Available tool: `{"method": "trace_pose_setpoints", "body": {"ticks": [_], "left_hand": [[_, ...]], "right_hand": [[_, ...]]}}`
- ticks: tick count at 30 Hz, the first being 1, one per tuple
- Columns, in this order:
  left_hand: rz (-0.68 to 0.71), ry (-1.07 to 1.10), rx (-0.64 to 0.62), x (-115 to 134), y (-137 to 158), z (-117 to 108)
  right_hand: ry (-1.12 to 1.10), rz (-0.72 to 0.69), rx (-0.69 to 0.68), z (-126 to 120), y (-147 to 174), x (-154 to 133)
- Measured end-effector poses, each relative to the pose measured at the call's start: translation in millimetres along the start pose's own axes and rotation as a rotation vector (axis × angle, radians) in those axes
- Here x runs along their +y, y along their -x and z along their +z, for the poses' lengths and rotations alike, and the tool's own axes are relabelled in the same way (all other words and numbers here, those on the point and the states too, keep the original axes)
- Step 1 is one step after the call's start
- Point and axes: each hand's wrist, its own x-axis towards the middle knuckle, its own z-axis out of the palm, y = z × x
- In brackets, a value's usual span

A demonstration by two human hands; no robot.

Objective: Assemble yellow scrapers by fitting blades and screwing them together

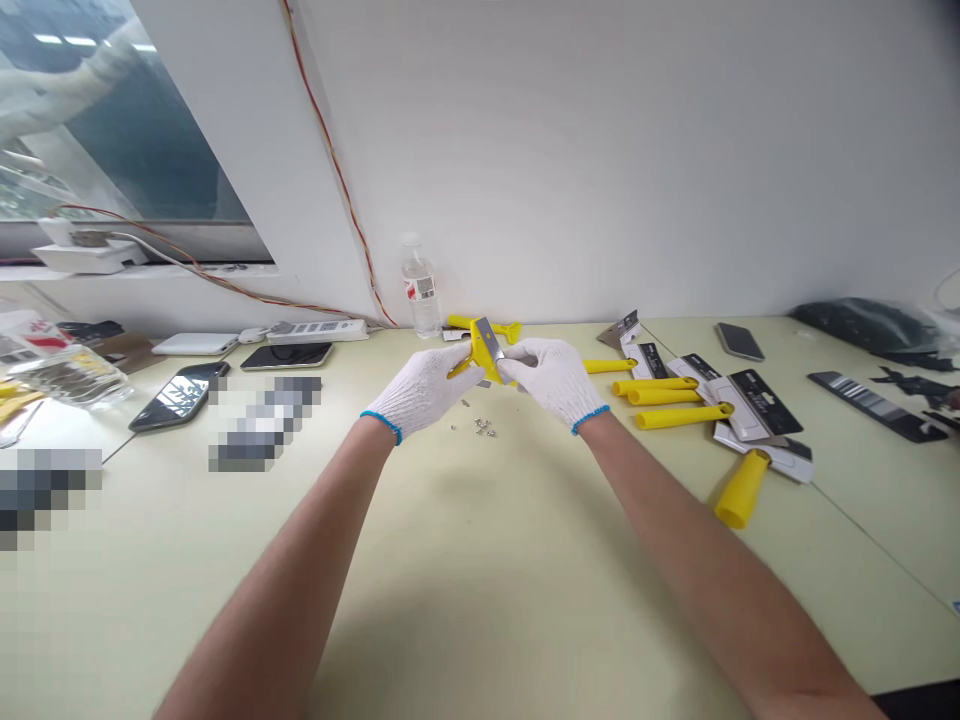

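Observation:
Both hands wear white knit gloves with blue cuffs and meet above the middle of the table. My left hand [431, 390] is closed around a yellow plastic scraper [478, 352], its head tilted up. A flat grey metal plate [491, 340] lies against the scraper's head. My right hand [551, 378] pinches the lower end of that plate; the fingertips partly hide the contact. Below the hands, several small screws [484, 428] are scattered on the table. Behind them lies another yellow scraper handle [511, 331].
To the right lie several yellow-handled scrapers [679, 397] with black-and-white blade covers. A water bottle [421, 290] stands by the wall. Phones [180, 395] and a power strip [319, 330] are at left. A dark plastic bag [862, 325] sits at far right.

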Motion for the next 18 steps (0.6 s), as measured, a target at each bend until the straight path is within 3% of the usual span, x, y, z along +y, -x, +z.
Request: {"method": "trace_pose_setpoints", "body": {"ticks": [13,18], "left_hand": [[-0.045,0.051,-0.076,0.5,1.3,-1.7],[-0.049,0.043,-0.092,3.7,1.6,-3.2]], "right_hand": [[0.039,-0.018,-0.025,1.1,1.0,-0.2],[0.012,0.035,-0.038,-0.7,4.8,-8.6]]}}
